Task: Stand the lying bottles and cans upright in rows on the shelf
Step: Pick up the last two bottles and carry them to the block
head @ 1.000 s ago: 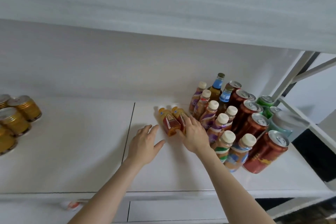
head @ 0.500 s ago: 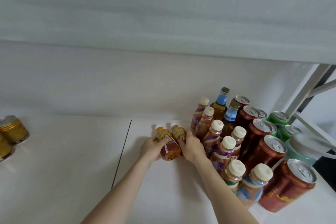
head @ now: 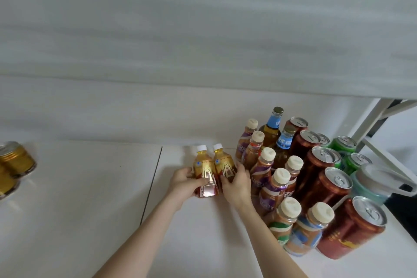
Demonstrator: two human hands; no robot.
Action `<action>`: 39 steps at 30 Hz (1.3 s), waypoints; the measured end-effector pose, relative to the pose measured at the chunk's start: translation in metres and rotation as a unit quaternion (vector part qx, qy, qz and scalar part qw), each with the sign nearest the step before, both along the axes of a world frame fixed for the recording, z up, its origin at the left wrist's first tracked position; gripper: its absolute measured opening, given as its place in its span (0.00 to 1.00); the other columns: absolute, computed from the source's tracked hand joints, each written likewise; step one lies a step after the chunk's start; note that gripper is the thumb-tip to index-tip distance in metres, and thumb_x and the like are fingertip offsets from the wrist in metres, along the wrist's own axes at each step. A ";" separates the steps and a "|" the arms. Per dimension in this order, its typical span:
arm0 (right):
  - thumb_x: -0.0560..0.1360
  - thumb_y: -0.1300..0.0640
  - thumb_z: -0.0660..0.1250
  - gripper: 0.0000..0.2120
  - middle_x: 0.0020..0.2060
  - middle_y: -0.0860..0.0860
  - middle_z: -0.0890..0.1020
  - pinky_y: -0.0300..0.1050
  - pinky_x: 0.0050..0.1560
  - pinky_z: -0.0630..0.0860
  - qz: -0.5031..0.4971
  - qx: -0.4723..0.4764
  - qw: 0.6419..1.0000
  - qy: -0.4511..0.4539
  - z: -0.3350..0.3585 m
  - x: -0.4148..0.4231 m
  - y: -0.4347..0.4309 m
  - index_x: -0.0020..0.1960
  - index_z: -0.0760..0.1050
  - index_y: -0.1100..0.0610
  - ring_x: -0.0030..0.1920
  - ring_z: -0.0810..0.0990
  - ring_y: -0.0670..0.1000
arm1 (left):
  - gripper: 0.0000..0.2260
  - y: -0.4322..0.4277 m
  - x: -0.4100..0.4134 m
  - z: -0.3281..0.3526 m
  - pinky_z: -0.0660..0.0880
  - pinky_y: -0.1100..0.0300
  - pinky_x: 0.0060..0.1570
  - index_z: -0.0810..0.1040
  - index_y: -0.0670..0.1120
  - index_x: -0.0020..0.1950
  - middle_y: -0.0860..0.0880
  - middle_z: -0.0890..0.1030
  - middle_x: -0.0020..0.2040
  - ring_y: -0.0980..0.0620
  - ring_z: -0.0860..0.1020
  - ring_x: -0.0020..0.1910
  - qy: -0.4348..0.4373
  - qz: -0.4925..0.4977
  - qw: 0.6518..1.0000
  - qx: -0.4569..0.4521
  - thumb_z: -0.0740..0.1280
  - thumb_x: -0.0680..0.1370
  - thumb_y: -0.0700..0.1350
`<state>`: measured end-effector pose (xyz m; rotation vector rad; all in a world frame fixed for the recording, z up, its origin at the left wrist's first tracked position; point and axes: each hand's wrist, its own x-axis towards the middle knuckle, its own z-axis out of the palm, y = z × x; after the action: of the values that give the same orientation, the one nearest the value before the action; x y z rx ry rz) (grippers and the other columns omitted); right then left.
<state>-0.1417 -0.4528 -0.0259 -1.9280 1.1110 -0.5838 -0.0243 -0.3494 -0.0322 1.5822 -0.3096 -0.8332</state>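
Two small orange tea bottles with white caps stand side by side on the white shelf (head: 90,187). My left hand (head: 184,181) grips the left tea bottle (head: 204,170) near its base. My right hand (head: 237,184) wraps around the right tea bottle (head: 223,165). Both bottles look raised from lying, caps pointing up and back. Just to their right stand rows of upright coffee bottles (head: 265,166) with cream caps.
Two blue-necked glass bottles (head: 272,128), dark red cans (head: 316,165) and green cans (head: 344,145) stand upright at the right. A teal lidded container (head: 372,183) sits at the far right. Gold cans (head: 15,160) stand at the left edge. The upper shelf board (head: 203,29) hangs overhead.
My left hand has closed on the left tea bottle and my right on the other; both bottles have gone from lying to upright. The camera has moved closer and lower.
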 end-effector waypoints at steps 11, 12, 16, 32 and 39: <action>0.71 0.61 0.70 0.25 0.55 0.46 0.75 0.36 0.55 0.72 0.062 0.013 0.988 -0.140 -0.028 -0.040 0.049 0.61 0.64 0.42 0.57 0.74 0.42 | 0.30 0.064 -0.014 -0.003 0.77 0.67 0.37 0.74 0.51 0.58 0.43 0.78 0.56 0.54 0.80 0.50 -0.120 -0.047 0.991 0.030 0.79 0.61 0.32; 0.70 0.61 0.71 0.26 0.54 0.44 0.76 0.33 0.53 0.72 0.061 0.012 0.988 -0.142 -0.030 -0.044 0.050 0.59 0.64 0.40 0.56 0.76 0.41 | 0.30 0.069 -0.016 -0.002 0.77 0.66 0.40 0.74 0.52 0.57 0.44 0.77 0.56 0.53 0.80 0.52 -0.129 -0.051 0.990 0.035 0.79 0.61 0.33; 0.68 0.57 0.73 0.28 0.54 0.42 0.76 0.31 0.51 0.74 0.046 0.003 0.990 -0.136 -0.033 -0.055 0.051 0.62 0.65 0.42 0.55 0.77 0.41 | 0.30 0.081 -0.023 -0.001 0.75 0.69 0.44 0.73 0.55 0.56 0.45 0.76 0.58 0.55 0.77 0.55 -0.160 -0.063 0.984 0.054 0.80 0.61 0.35; 0.60 0.57 0.80 0.29 0.46 0.36 0.80 0.22 0.38 0.72 0.099 0.061 0.988 -0.106 -0.021 -0.062 0.066 0.55 0.70 0.44 0.46 0.77 0.28 | 0.28 0.107 -0.039 0.000 0.73 0.75 0.39 0.73 0.60 0.51 0.55 0.81 0.50 0.69 0.79 0.43 -0.193 -0.040 0.979 0.051 0.79 0.62 0.35; 0.59 0.60 0.80 0.29 0.47 0.39 0.82 0.30 0.42 0.77 0.103 0.051 0.988 -0.102 -0.023 -0.059 0.101 0.54 0.72 0.43 0.48 0.80 0.37 | 0.30 0.151 -0.024 0.005 0.74 0.71 0.49 0.74 0.52 0.60 0.54 0.81 0.54 0.59 0.79 0.53 -0.213 -0.057 0.974 0.044 0.80 0.63 0.38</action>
<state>-0.2006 -0.3519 -0.0489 -1.8228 0.7869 -0.5828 -0.0483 -0.1984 -0.0273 1.8363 -0.6839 -0.5919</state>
